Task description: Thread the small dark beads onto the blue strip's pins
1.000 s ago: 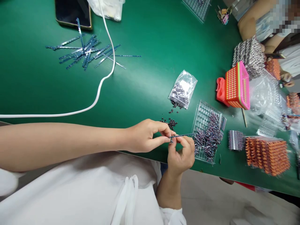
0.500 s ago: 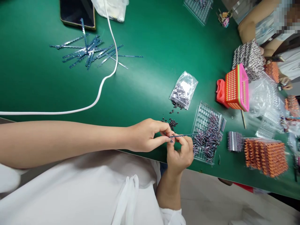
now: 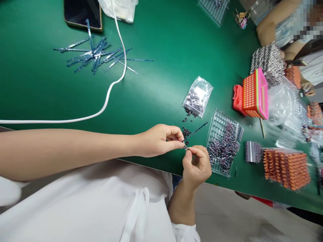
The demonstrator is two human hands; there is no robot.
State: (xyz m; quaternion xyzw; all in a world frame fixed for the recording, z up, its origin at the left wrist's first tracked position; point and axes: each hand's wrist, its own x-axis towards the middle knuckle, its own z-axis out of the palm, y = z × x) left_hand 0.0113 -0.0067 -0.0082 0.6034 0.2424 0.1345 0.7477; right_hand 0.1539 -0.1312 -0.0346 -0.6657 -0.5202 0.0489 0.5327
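Observation:
My left hand [image 3: 161, 140] reaches in from the left, thumb and forefinger pinched on a thin dark blue strip [image 3: 198, 129] that points up and to the right. My right hand [image 3: 196, 166] is just to the right, its thumb and forefinger pinched on a tiny piece [image 3: 186, 147] between the two hands' fingertips. Its exact shape is too small to tell. Beyond the fingers lie small dark beads [image 3: 186, 131]. A clear ribbed tray [image 3: 215, 125] to the right bears a heap of thin dark and pinkish pieces [image 3: 225, 148].
A bead bag [image 3: 199, 94] lies beyond the hands. Loose blue strips [image 3: 93, 57], a white cable [image 3: 108, 95] and a phone [image 3: 83, 13] are at left. Baskets [image 3: 254, 94], orange stacks [image 3: 286, 169] and another person's arm [image 3: 275, 20] are at right.
The blue strip has swung from nearly level to slanting up and right. My right hand has shifted slightly right, and its fingertips have drawn a little away from the left ones.

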